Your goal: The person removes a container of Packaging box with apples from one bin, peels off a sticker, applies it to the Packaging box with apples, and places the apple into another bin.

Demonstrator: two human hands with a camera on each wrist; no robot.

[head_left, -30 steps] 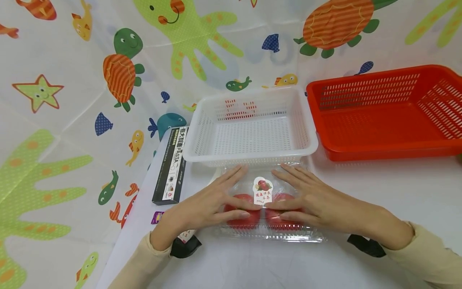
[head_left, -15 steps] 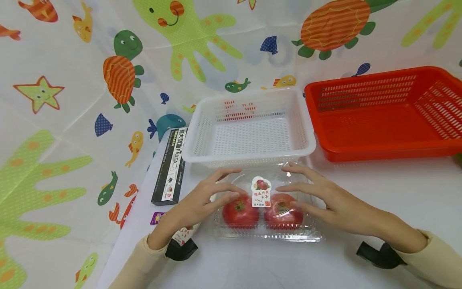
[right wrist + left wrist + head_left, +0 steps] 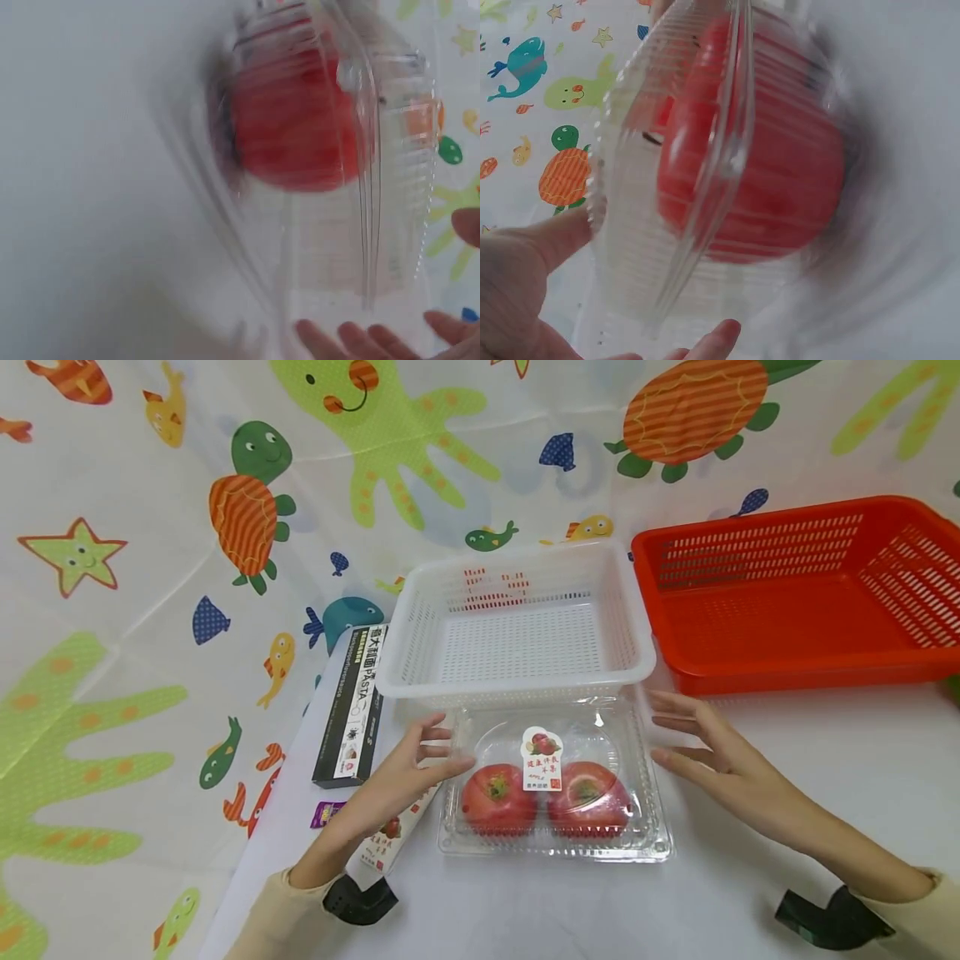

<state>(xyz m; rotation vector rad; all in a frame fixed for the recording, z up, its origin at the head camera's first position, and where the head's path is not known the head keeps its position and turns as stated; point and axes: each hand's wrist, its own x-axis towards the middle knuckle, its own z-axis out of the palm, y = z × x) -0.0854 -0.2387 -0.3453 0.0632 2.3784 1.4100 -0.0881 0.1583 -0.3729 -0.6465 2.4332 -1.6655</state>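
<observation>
A clear plastic clamshell box lies on the white table with its lid down. Inside sit two red apples, side by side in its near half. On the lid, above and between them, is a white fruit sticker. My left hand is at the box's left side, thumb toward the lid edge, fingers loosely bent. Beyond the right edge, my right hand is held with fingers extended toward the box. Both wrist views show one apple through the ribbed plastic wall, with fingertips near the box.
Behind the box stands a white basket, and a red basket is to its right. A pasta box lies at left, near a small purple packet. A strip with fruit stickers lies beside my left forearm.
Both hands have lifted off the lid, where they were pressing around the sticker, and moved apart to the box's two sides. The box and apples have stayed in place.
</observation>
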